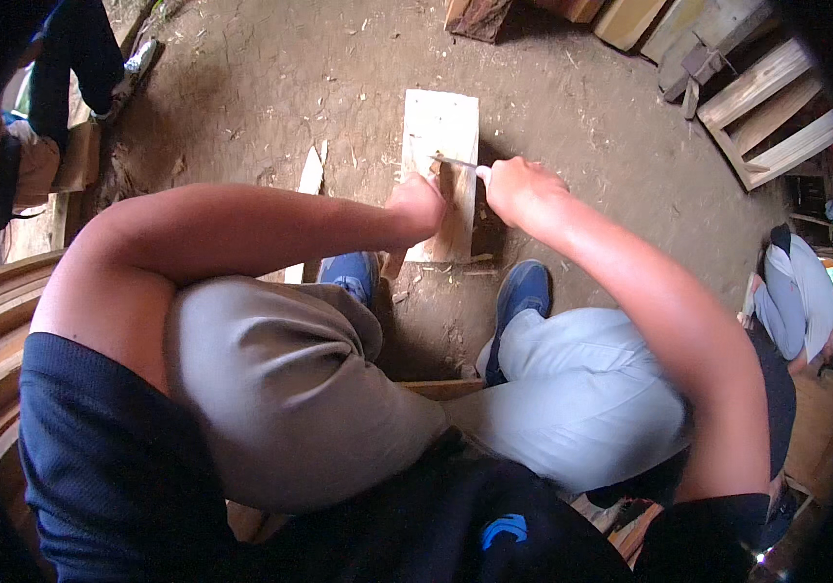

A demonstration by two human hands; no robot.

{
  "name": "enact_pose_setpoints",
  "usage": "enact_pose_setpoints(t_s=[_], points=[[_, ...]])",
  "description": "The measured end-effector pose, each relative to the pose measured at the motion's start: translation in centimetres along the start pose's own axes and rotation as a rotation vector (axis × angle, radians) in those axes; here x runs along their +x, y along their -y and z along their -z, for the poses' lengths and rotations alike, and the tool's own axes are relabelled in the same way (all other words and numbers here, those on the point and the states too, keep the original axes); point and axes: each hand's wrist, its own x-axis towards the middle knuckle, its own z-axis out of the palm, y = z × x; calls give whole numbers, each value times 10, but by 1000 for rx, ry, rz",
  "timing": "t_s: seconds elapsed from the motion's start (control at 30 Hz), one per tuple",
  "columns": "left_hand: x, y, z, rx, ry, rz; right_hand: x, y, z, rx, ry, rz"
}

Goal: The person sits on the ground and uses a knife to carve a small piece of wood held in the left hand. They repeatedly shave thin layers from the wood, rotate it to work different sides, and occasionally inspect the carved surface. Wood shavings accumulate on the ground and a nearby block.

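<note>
A pale wooden board (441, 117) lies on the dirt ground in front of my feet. My left hand (418, 207) is closed at the board's left edge, around what looks like a slim brown piece of wood (393, 263) whose end shows below the fist. My right hand (525, 191) grips a knife (457, 161) over the board's right side. Its thin metal blade points left, across the board, just above my left fist. The knife's handle is hidden in my fingers, and the blade's contact with the wood is too small to make out.
My blue shoes (523, 290) stand close to the board's near end. A pale wood splinter (312, 173) and shavings lie on the ground. Wooden frames (771, 107) and timber blocks stand at the far right. Other people sit at the left and at the right (800, 291).
</note>
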Motion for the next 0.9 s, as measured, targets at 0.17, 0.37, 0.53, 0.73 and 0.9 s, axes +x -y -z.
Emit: enact_pose_setpoints(t_s=[0.17,0.37,0.53,0.73,0.9], points=[[-2,-11,5,-47,57,76,9,0,-11,-65,-29,4],[-5,-15,7,-64,158,60,23,-5,-3,-62,13,-35],[8,0,-2,-19,112,-4,20,-11,3,26,19,-119],[8,-4,-1,-13,118,41,-5,-1,19,-73,27,-36],[6,-5,-3,2,62,35,2,1,7,-138,8,-11]])
